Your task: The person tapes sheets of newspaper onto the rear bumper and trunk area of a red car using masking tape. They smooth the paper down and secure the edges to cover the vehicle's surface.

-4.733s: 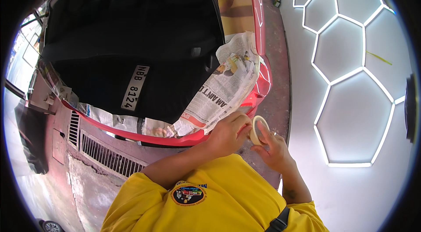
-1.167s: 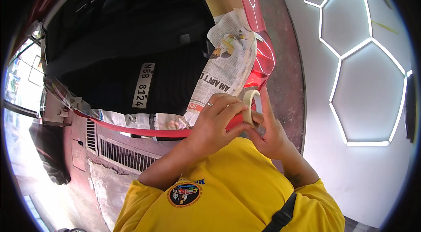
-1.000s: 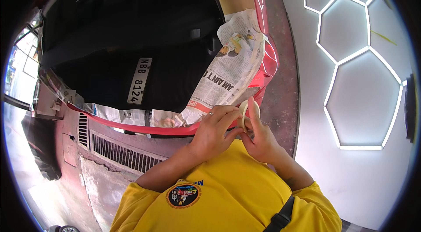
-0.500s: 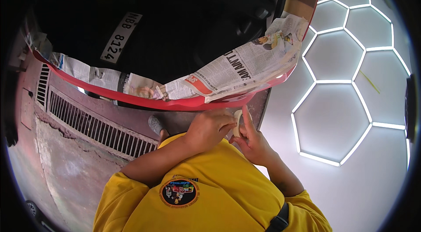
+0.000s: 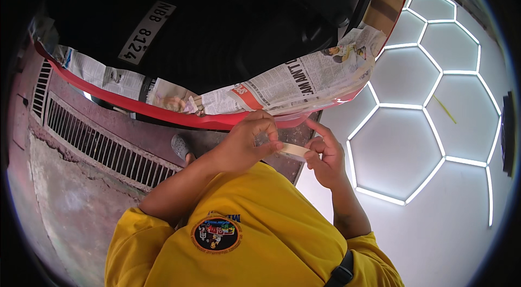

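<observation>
A pale band of masking tape [image 5: 294, 149] spans the gap between my hands, in front of my yellow shirt. My left hand [image 5: 247, 143] pinches its left end between thumb and fingers. At the other end my right hand [image 5: 328, 154] grips the tape with its thumb and lower fingers, the index finger raised toward the red edge. Whether a roll sits inside the right hand is hidden. Just beyond my hands runs a red car body panel [image 5: 179, 116], its upper side lined with newspaper sheets [image 5: 282, 89].
Past the newspaper lies a dark black area with a number plate [image 5: 145, 33]. A brown paper covering [image 5: 382, 2] follows the panel at the far right. On the floor at left is a metal drain grate [image 5: 97, 143]; hexagonal light lines [image 5: 399, 106] show on the glossy white surface at right.
My hands have drawn apart, and the tape, seen before as a ring-like roll by my right fingers, now shows as a band between them. The view has shifted slightly.
</observation>
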A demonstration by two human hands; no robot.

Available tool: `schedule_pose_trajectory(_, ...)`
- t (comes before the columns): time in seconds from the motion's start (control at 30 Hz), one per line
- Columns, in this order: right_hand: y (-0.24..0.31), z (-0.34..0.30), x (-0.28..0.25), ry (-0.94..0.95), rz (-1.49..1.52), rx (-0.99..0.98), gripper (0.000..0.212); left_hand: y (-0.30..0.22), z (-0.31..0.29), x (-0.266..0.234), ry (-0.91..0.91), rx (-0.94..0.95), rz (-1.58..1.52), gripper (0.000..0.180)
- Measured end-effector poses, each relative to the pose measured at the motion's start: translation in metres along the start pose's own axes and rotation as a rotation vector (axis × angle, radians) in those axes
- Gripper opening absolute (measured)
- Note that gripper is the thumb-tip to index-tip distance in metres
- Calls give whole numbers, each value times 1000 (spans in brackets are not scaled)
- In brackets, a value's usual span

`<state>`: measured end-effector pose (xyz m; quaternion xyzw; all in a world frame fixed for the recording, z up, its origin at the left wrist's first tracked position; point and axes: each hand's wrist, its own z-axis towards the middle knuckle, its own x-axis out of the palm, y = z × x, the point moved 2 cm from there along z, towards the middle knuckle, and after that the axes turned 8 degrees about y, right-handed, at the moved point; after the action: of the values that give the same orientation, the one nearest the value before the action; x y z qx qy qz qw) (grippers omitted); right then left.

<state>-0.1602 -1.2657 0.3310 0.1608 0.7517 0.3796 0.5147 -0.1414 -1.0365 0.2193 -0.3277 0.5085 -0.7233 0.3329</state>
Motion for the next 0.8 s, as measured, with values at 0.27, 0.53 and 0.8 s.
schedule_pose_trajectory(0.27,6,6,-100,-1074,-158,-31,33,-54,42,28,-428,224,81,14)
schedule_pose_trajectory(0.53,61,58,-120,-259,-111,-208,53,-88,93,4,-426,319,81,10)
schedule_pose_trajectory(0.8,45,107,-120,-56,-985,-196,22,3,124,70,-625,-119,-680,14)
